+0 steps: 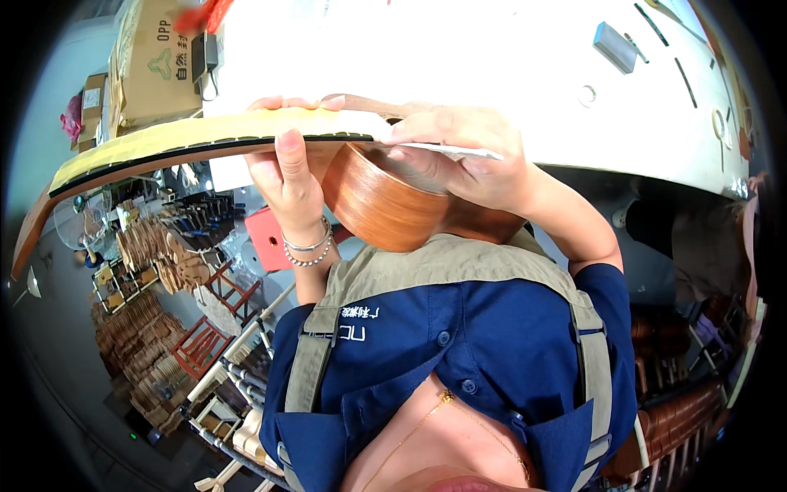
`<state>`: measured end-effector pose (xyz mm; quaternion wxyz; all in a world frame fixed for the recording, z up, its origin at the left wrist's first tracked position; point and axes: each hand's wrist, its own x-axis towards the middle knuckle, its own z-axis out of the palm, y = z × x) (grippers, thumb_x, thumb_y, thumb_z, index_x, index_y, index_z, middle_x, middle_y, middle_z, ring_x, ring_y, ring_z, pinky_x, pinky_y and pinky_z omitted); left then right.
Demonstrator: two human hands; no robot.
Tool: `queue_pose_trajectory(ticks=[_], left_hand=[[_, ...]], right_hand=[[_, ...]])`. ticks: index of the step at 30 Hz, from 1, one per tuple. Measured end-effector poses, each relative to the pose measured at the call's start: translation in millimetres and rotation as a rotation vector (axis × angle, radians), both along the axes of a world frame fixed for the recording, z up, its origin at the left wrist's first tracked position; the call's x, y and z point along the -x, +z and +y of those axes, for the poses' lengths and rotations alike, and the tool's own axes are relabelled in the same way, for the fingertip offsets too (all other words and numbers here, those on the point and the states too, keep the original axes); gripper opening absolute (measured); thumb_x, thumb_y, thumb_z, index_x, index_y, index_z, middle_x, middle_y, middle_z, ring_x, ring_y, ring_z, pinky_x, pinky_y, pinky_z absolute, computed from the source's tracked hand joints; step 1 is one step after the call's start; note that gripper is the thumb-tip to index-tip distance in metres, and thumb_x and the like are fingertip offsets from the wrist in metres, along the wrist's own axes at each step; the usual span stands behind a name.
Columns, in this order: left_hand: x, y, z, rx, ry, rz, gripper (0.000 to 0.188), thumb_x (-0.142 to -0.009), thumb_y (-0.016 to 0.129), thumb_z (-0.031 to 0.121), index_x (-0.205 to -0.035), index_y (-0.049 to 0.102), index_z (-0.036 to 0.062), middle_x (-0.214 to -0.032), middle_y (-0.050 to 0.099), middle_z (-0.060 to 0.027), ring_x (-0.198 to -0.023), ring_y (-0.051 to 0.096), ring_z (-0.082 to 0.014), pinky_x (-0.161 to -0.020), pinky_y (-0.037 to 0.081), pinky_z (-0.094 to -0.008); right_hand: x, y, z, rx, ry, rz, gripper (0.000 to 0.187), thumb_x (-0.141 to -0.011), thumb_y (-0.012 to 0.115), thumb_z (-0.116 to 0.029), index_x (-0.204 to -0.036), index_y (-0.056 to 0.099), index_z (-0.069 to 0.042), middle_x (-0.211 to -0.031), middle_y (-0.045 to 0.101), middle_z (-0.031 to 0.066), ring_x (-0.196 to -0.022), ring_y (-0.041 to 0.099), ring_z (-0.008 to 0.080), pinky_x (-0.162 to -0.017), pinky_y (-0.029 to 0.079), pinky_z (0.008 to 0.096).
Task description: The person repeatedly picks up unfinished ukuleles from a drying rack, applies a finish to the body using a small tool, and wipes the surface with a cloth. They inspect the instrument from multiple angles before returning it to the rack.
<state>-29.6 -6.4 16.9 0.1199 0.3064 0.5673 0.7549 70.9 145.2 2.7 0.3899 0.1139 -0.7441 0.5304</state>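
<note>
A small wooden guitar [381, 201] lies across in front of my chest, its neck pointing left and its headstock [31, 234] at the far left. Yellow tape [201, 129] covers the fretboard, with a dark edge below it. My left hand [291, 176] is wrapped round the neck, thumb on the near side and fingertips over the far side. Near the body end of the fretboard, my right hand [488, 152] pinches a thin white sheet [463, 151] between thumb and fingers. Part of the body is hidden behind my right hand and wrist.
A white table [525, 49] spreads beyond the guitar. A blue-grey block [615, 47] and a tape roll [587, 96] lie on it at the right. A cardboard box [156, 70] stands at the far left. Wooden parts [139, 353] and a red stool [266, 238] are lower left.
</note>
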Motion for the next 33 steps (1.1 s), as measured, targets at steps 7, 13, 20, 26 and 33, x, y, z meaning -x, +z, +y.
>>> queue_pose_trajectory(ticks=[7, 13, 20, 26, 33], left_hand=[[1, -1, 0, -0.009, -0.005, -0.004, 0.036, -0.086, 0.049, 0.023, -0.111, 0.035, 0.0012, -0.092, 0.053, -0.0126, -0.088, 0.057, -0.0284, -0.077, 0.047, -0.0381], [1, 0, 1, -0.003, 0.003, 0.009, 0.036, -0.086, 0.049, 0.023, -0.111, 0.035, 0.0014, -0.091, 0.052, -0.0121, -0.087, 0.057, -0.0284, -0.077, 0.047, -0.0387], [3, -1, -1, 0.036, 0.025, 0.046, 0.036, -0.086, 0.049, 0.025, -0.109, 0.035, 0.0004, -0.09, 0.053, -0.0124, -0.085, 0.058, -0.029, -0.078, 0.046, -0.0395], [3, -1, 1, 0.018, 0.023, 0.033, 0.036, -0.086, 0.049, 0.025, -0.109, 0.036, 0.0004, -0.09, 0.053, -0.0125, -0.084, 0.058, -0.0292, -0.078, 0.046, -0.0392], [5, -3, -4, 0.081, 0.058, 0.116, 0.037, -0.086, 0.05, 0.025, -0.11, 0.036, 0.0006, -0.093, 0.053, -0.012, -0.088, 0.057, -0.0271, -0.079, 0.046, -0.0373]], right_hand=[[4, -1, -2, -0.016, -0.024, 0.021, 0.014, -0.068, 0.067, -0.009, -0.081, 0.061, -0.006, -0.074, 0.062, 0.0044, -0.061, 0.06, 0.0191, -0.054, 0.049, 0.0257], [3, -1, 0, -0.056, -0.025, 0.003, 0.015, -0.068, 0.067, -0.008, -0.082, 0.06, -0.006, -0.074, 0.062, 0.0044, -0.062, 0.06, 0.019, -0.054, 0.048, 0.0259], [-15, -11, 8, -0.108, -0.021, -0.079, 0.014, -0.07, 0.064, -0.006, -0.084, 0.06, -0.004, -0.077, 0.062, 0.0062, -0.069, 0.06, 0.0198, -0.06, 0.049, 0.0271], [-26, -18, 14, -0.153, -0.026, -0.119, 0.015, -0.07, 0.064, -0.006, -0.085, 0.06, -0.003, -0.079, 0.062, 0.0066, -0.071, 0.061, 0.0199, -0.061, 0.049, 0.0268], [-20, -7, 11, -0.07, -0.03, -0.041, 0.017, -0.069, 0.065, -0.005, -0.085, 0.061, -0.003, -0.08, 0.063, 0.0051, -0.072, 0.061, 0.018, -0.064, 0.049, 0.0265]])
